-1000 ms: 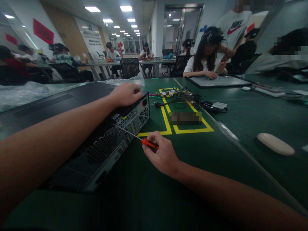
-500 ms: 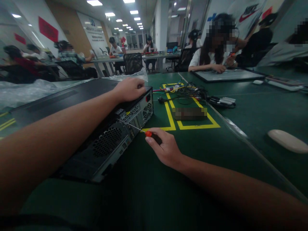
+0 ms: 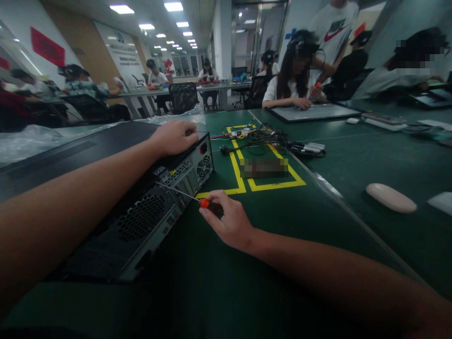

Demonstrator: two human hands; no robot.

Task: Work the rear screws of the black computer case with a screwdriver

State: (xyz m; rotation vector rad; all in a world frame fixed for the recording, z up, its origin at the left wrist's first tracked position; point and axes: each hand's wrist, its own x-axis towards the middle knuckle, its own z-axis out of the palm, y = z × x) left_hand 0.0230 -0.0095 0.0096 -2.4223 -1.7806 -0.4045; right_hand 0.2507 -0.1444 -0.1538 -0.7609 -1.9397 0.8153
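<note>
A black desktop computer case [image 3: 141, 221] lies on the green table, its grey rear panel with vents and ports turned toward my right side. My left hand [image 3: 173, 137] presses on the case's top by the rear edge, fingers bent against it; some fingertips are hidden. My right hand [image 3: 231, 221] is closed around the dark handle of a screwdriver [image 3: 204, 203] with an orange collar. The thin metal shaft points left and up, and its tip meets the rear panel above the large honeycomb vent. Whether it sits on a screw is too small to tell.
Bundled cables [image 3: 268, 136] and a blurred-out block [image 3: 264, 168] lie by yellow tape rectangles [image 3: 278, 187]. A pale computer mouse [image 3: 391, 197] is at the right. Clear plastic wrap [image 3: 31, 141] lies behind the case. A co-worker [image 3: 291, 84] leans over a flat panel [image 3: 312, 112].
The whole view has shifted, so the case and both hands appear further left and slightly lower. The screwdriver stays in my right hand with its tip at the rear panel.
</note>
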